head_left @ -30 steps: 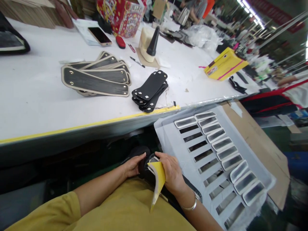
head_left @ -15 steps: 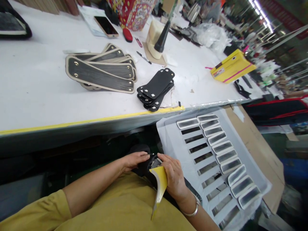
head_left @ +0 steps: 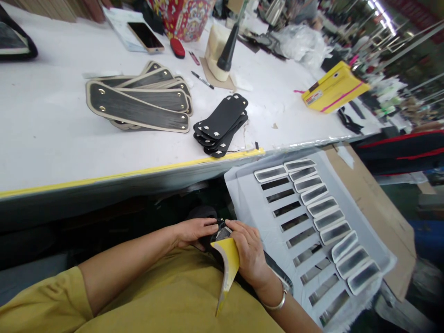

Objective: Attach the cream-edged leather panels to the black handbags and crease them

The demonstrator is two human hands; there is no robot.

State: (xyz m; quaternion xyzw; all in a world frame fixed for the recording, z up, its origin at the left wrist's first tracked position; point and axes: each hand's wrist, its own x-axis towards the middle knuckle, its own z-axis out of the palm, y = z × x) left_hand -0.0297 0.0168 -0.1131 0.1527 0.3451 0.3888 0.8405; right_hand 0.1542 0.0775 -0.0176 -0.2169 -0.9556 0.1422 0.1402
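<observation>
Below the table edge, over my lap, my left hand (head_left: 194,230) lies curled on a small black piece (head_left: 211,237), fingertips pinching its near end. My right hand (head_left: 248,252) grips the same black piece from the right and also holds a curled yellow backing strip (head_left: 226,266) that hangs down from it. A silver bracelet (head_left: 277,300) is on my right wrist. Most of the black piece is hidden by both hands.
A grey tray (head_left: 249,203) with several glossy strips (head_left: 324,219) sits to my right on cardboard (head_left: 374,203). On the white table (head_left: 52,138) lie a fan of long beige-edged black panels (head_left: 138,106), a stack of black tabs (head_left: 220,125), a phone (head_left: 144,36), a pen (head_left: 202,80), a yellow box (head_left: 333,88).
My left fingers have slid from the black piece's side up onto its top, meeting my right fingertips. The view has shifted slightly; the yellow strip still hangs from my right hand.
</observation>
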